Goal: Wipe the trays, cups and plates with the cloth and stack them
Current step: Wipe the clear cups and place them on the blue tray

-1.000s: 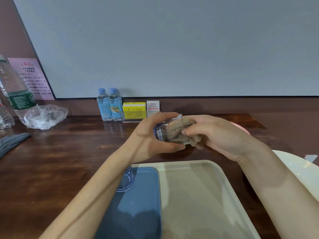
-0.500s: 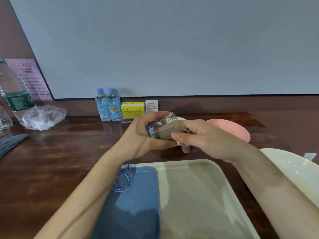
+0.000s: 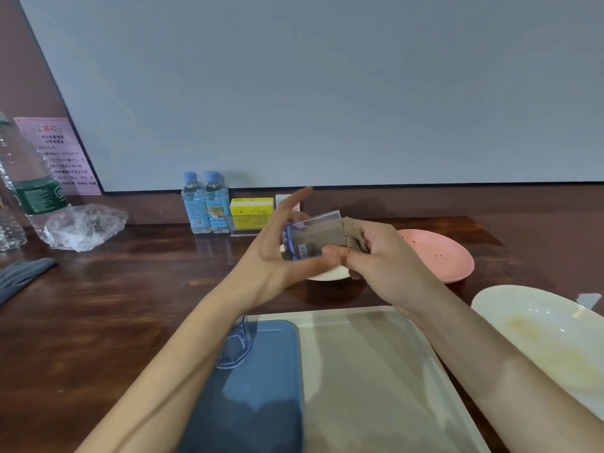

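A clear plastic cup (image 3: 315, 238) lies on its side in the air above the table, its base in my left hand (image 3: 277, 256), whose fingers are partly spread. A brown cloth (image 3: 354, 238) is stuffed into the cup's mouth, and my right hand (image 3: 380, 266) grips it. A second clear cup (image 3: 236, 346) stands on a blue tray (image 3: 258, 387), which lies on a beige tray (image 3: 376, 371). A pink plate (image 3: 438, 253) with crumbs, a small white plate (image 3: 330, 274) under my hands and a stained white plate (image 3: 536, 335) sit on the table.
Two small water bottles (image 3: 206, 204), a yellow box (image 3: 251, 212) and a white box stand along the back wall. A large bottle (image 3: 29, 188) and crumpled plastic wrap (image 3: 85, 225) are at the left, with a grey cloth (image 3: 23, 277) at the left edge.
Both hands have risen a little with the cup. My left fingers have spread off the cup's side, and the cup has turned in my grip with the cloth still inside.
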Demonstrator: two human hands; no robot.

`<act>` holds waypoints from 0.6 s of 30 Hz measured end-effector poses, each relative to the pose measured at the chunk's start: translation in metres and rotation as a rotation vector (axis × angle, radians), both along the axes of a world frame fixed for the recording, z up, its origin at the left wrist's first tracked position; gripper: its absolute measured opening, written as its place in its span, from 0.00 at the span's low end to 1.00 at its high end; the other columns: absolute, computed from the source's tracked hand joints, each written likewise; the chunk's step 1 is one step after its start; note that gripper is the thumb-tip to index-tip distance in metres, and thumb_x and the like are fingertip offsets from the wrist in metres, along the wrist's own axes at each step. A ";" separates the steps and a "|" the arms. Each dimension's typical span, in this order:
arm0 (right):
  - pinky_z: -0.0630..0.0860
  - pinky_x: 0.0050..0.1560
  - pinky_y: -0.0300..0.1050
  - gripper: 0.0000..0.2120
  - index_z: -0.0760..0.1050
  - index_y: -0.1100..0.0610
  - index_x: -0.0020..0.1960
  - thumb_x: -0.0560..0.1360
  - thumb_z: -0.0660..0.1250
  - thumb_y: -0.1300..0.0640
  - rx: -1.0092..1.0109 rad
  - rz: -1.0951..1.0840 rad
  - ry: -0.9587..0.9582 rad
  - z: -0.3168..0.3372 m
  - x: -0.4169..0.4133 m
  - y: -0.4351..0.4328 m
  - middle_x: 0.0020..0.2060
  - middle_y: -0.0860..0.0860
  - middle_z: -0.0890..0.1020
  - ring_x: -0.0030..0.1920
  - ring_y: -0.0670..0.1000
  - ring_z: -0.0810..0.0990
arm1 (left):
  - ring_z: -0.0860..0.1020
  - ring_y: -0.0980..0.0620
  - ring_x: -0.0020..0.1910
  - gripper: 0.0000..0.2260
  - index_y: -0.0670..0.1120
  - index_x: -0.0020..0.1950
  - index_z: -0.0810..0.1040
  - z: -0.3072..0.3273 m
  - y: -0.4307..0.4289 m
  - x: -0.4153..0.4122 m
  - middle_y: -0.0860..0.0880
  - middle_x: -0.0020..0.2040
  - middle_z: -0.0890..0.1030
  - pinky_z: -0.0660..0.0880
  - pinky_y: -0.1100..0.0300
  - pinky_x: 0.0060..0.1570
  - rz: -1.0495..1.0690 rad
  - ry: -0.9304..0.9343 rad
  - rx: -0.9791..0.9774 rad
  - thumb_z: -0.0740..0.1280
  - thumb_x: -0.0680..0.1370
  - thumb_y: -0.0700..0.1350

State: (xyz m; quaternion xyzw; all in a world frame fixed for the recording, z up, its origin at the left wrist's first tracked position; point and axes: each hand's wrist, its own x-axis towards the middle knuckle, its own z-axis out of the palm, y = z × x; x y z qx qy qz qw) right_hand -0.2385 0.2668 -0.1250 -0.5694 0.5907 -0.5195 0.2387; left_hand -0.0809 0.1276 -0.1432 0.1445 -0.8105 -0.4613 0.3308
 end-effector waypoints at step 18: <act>0.73 0.35 0.43 0.13 0.85 0.54 0.60 0.76 0.75 0.57 -0.033 0.054 -0.277 -0.002 0.002 -0.005 0.44 0.55 0.84 0.37 0.53 0.72 | 0.77 0.55 0.46 0.08 0.58 0.64 0.73 -0.007 0.025 -0.016 0.51 0.53 0.79 0.76 0.62 0.40 0.095 0.247 0.131 0.63 0.85 0.56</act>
